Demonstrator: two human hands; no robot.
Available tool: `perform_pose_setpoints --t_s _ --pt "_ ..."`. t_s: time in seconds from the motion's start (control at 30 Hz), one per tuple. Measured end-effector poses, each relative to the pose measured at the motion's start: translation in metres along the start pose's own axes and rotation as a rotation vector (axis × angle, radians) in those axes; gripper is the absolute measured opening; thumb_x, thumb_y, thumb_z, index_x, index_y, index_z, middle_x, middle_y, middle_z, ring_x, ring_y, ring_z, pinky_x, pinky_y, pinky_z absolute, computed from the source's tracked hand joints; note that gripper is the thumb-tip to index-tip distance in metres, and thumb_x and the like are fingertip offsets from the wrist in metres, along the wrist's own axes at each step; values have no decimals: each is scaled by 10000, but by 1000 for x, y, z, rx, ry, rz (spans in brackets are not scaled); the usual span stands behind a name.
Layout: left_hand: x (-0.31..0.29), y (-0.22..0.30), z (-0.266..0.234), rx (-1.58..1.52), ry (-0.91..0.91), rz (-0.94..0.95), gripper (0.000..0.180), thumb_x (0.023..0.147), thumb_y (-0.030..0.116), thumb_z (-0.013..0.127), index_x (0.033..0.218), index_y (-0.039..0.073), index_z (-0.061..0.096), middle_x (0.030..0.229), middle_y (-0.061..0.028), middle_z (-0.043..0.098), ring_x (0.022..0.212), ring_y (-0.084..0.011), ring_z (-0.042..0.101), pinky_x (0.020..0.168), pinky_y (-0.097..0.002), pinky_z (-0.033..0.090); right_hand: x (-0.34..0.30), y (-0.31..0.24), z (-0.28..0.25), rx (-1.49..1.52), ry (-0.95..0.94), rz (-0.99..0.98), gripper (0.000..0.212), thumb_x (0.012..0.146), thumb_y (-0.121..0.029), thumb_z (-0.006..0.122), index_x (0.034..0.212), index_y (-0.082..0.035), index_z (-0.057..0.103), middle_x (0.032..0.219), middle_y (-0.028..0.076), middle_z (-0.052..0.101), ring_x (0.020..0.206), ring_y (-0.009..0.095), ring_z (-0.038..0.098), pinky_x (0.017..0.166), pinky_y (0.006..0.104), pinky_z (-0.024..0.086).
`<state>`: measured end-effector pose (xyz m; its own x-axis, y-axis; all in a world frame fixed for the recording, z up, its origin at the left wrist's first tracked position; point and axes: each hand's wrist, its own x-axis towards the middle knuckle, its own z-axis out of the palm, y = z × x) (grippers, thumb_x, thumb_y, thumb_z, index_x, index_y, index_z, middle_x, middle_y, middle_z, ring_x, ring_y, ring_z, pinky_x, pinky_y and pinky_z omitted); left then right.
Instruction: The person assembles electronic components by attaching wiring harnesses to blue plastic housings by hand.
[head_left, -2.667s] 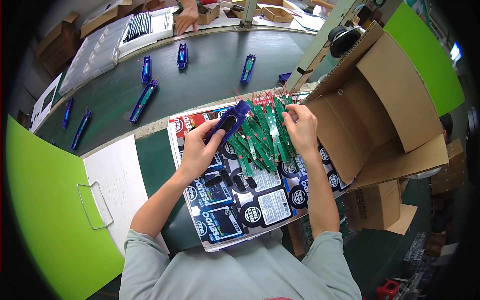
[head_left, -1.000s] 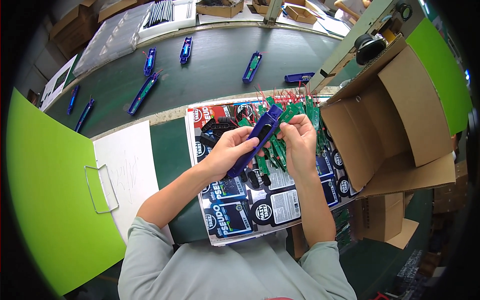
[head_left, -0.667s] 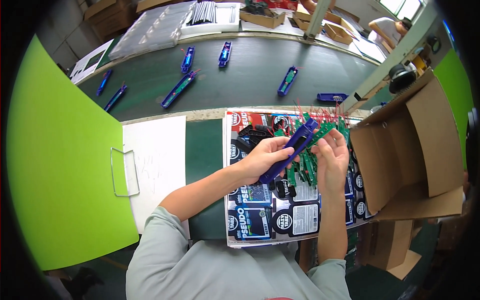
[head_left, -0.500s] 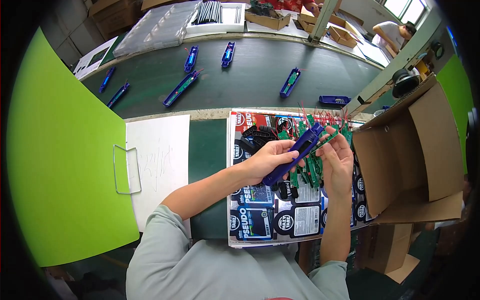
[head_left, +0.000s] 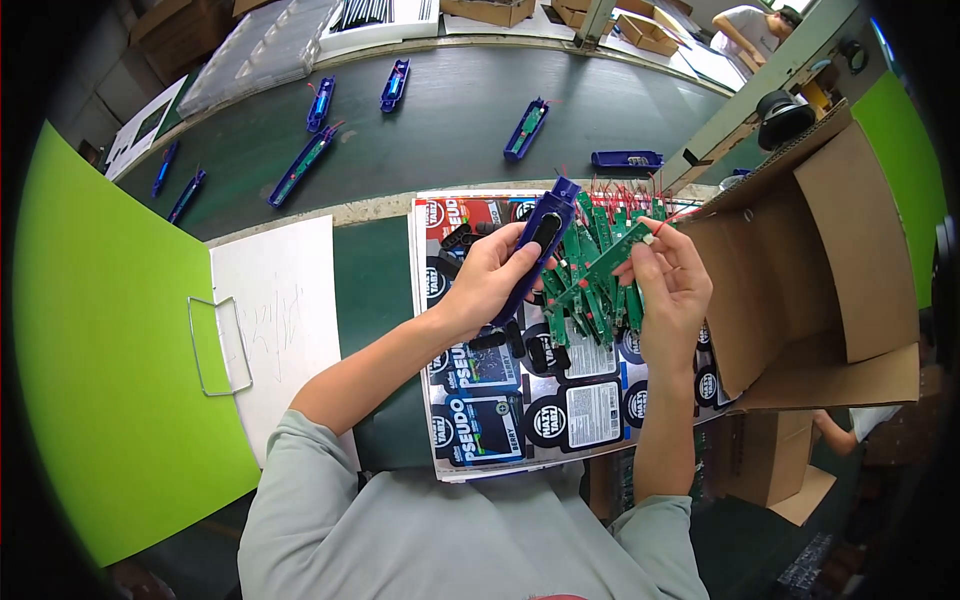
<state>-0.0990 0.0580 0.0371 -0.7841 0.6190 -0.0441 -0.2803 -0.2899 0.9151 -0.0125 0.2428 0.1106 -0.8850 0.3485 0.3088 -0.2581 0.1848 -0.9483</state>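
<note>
My left hand [head_left: 492, 278] is closed around a long dark-blue plastic casing [head_left: 522, 272], which slants up to the right; an oblong black area shows on its upper face, under my thumb. Between the thumb and fingers of my right hand [head_left: 672, 278] is a narrow green circuit board [head_left: 618, 254] with a red wire at its upper end. The board is held just right of the casing, over a pile of similar green circuit boards [head_left: 590, 318] with thin red wires. Small black plastic parts [head_left: 545, 354] lie beside the pile, some partly hidden by my left hand.
Several blue casings [head_left: 302, 166] with boards inside lie on the dark green belt [head_left: 420, 150] beyond. An open cardboard box [head_left: 785, 290] stands close on the right. At left are a lime-green panel [head_left: 130, 350] and white paper [head_left: 300, 350]. Printed sheets [head_left: 590, 440] cover the work surface. A person [head_left: 745, 35] works far right.
The whole view has shifted. The casing has turned more upright and shows its black area more plainly. My right hand has drawn the board away from the casing, its face now showing.
</note>
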Motion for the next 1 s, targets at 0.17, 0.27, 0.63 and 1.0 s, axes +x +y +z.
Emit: perform_pose_setpoints --t_s 0.17,0.27,0.63,1.0 --pt "-2 1 5 13 -13 59 301 1033 87 519 1321 0 528 1027 -58 683 816 -72 612 729 -239 527 -7 -4 28 62 26 -82 269 936 41 634 1205 49 619 931 47 634 784 101 650 666 223 520" --pt "-4 -2 7 -9 8 117 318 1030 70 516 1339 -5 523 1043 -60 681 870 -74 617 775 -245 524 -10 1 37 9 -15 -148 266 925 52 640 1190 53 617 928 43 630 776 101 652 649 226 527" --pt "-8 10 11 -37 10 91 329 1031 105 505 1348 17 512 1081 -52 644 922 -79 617 811 -251 527 -10 15 49 -183 25 -295 101 873 54 681 958 40 629 1048 123 712 681 109 666 613 252 540" --pt "-8 8 8 -136 -3 46 384 1038 169 451 1391 25 492 1151 -53 627 983 -94 612 839 -285 519 -10 15 45 -144 -11 -227 107 890 48 673 990 47 635 1038 120 707 683 110 674 605 250 543"
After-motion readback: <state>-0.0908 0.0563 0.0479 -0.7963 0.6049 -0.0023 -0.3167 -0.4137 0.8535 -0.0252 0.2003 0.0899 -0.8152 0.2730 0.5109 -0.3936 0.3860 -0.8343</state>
